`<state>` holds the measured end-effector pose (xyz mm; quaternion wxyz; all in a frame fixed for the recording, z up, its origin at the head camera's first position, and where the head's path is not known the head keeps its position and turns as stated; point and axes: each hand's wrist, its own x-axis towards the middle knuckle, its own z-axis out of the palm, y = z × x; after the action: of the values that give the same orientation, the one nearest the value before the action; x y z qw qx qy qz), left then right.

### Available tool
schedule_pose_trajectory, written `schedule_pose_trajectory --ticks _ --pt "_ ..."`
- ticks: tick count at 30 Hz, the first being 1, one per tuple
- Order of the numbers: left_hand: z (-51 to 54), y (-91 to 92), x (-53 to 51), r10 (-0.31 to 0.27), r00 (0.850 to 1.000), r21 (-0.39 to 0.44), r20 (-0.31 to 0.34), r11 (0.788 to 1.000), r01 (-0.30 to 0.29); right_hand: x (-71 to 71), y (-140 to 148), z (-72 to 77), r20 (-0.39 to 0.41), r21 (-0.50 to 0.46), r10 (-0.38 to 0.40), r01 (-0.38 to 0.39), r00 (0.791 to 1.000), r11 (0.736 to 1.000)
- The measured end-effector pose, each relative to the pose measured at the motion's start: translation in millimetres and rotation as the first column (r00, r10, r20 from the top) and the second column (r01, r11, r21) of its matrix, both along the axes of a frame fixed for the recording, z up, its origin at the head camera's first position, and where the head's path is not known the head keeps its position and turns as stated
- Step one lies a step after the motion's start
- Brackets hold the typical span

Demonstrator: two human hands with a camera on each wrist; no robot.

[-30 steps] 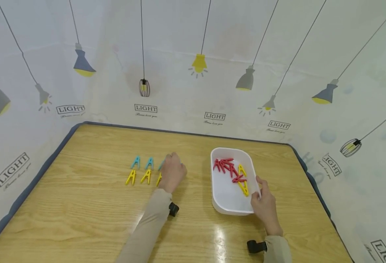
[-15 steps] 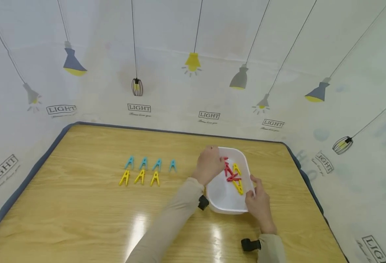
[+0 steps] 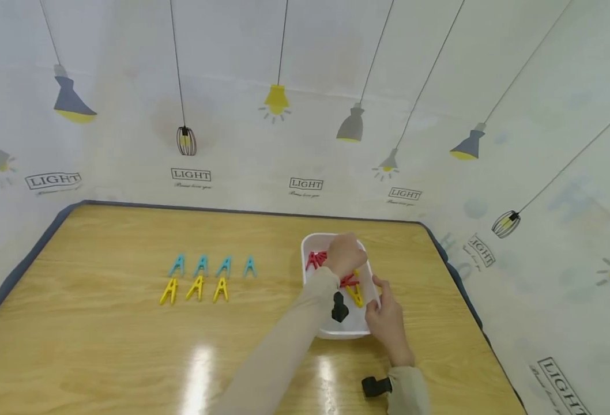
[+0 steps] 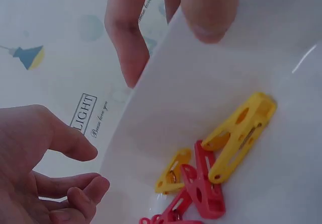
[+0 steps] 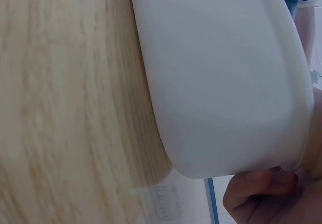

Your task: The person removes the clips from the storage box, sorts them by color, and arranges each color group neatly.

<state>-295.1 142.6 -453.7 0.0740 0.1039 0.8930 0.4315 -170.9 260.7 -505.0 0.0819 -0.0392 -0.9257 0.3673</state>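
White box (image 3: 358,324): right of centre on wooden table (image 3: 123,351); contains red clips (image 3: 312,260) and two yellow clips (image 4: 246,133). Left hand (image 3: 345,255): over box's far half, thumb parted from fingertips, holding nothing. Right hand (image 3: 386,318): grips box's right rim. Left: four blue clips (image 3: 201,265), far row; three yellow clips (image 3: 197,284), near row.

Left sleeve (image 3: 279,357): long, plain beige. Right sleeve (image 3: 407,392) matches. Left camera (image 3: 339,308) and right camera (image 3: 376,387): black, blocky, wrist-worn.

head: forward-down; left wrist: close, shares tub interior (image 4: 186,88); right: close, outer wall (image 5: 221,83)
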Motion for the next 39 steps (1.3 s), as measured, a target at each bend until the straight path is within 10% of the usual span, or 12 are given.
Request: schedule_pose_trajectory --ticks 13,27,39 --pt "-32.5 -1.3 -11.1 0.016 0.996 -0.082 -0.087 0.996 -0.023 0.4 -1 -1.7 -0.027 0.007 -0.012 0.012 1.0 1.0" --pt "-30.2 -2.6 8.6 -0.031 0.996 -0.211 -0.084 0.977 0.013 3.0 1 -3.2 -0.014 -0.012 -0.007 0.007 1.0 1.0" --pt "-35.1 5.0 2.0 -0.022 0.997 -0.361 -0.069 0.933 -0.004 1.8 1 -4.4 -0.035 -0.01 -0.007 0.007 0.999 1.0"
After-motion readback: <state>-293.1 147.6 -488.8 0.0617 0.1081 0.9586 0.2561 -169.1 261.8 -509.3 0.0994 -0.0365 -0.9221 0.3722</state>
